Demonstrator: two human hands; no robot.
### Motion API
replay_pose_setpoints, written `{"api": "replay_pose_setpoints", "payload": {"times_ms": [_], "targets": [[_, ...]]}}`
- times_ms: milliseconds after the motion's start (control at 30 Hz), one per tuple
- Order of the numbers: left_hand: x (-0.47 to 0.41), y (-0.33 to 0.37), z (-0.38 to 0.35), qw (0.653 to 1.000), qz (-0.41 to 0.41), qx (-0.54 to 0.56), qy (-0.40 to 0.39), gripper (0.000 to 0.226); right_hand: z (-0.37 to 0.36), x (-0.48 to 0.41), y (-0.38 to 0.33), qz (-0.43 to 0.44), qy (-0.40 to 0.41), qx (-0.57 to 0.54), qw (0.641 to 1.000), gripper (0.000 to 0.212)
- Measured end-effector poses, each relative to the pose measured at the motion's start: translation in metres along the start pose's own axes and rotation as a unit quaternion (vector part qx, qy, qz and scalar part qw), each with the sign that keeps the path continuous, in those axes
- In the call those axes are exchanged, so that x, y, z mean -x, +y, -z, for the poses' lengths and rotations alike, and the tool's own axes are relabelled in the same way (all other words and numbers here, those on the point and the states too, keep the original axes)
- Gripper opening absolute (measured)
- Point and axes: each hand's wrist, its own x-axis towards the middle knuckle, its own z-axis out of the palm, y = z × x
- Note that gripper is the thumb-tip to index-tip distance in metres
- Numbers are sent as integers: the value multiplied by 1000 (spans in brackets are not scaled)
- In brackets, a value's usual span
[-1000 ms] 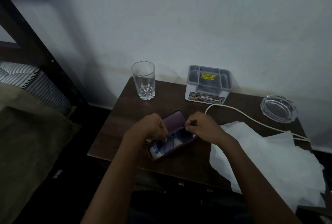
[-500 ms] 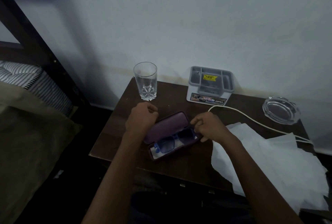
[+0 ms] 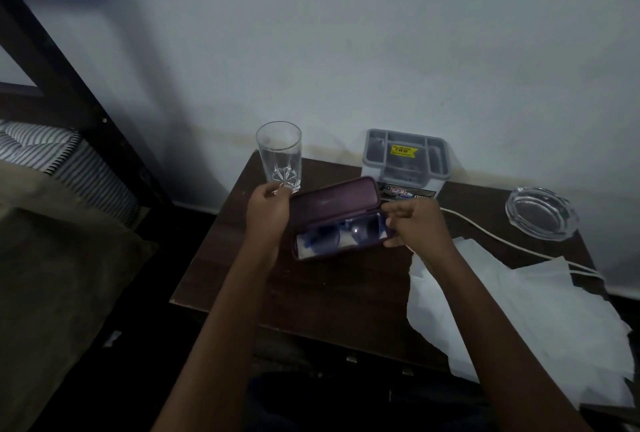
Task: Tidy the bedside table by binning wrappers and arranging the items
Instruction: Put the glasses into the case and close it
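A purple glasses case [image 3: 334, 204] lies open in the middle of the dark wooden bedside table [image 3: 332, 296], its lid tilted up. Blue-tinted glasses [image 3: 341, 236] lie inside on a white lining. My left hand [image 3: 270, 210] holds the lid's left end with curled fingers. At the case's right end, my right hand [image 3: 414, 223] pinches the case. White crumpled wrappers [image 3: 519, 320] cover the table's right front part.
A clear drinking glass [image 3: 280, 154] stands at the back left, close to my left hand. A grey organiser box [image 3: 405, 163] stands against the wall. A glass ashtray [image 3: 540, 213] and a white cable [image 3: 512, 244] lie at the right. A bed [image 3: 52, 258] is at the left.
The case lid has swung up from nearly flat to tilted open. My left hand moved up and left to the lid's end; my right hand moved to the case's right end.
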Motion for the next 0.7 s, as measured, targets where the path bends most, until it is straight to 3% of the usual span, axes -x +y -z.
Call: {"api": "replay_pose_setpoints", "payload": {"times_ms": [200, 433, 700], "targets": [[7, 5, 5, 976, 152, 83, -135, 32, 2, 2, -4, 30, 33, -131, 990, 42], [8, 9, 3, 968, 146, 140, -148, 14, 5, 5, -9, 37, 16, -177, 983, 46], [8, 7, 2, 953, 154, 205, -159, 14, 10, 3, -6, 33, 53, -211, 975, 36]]}}
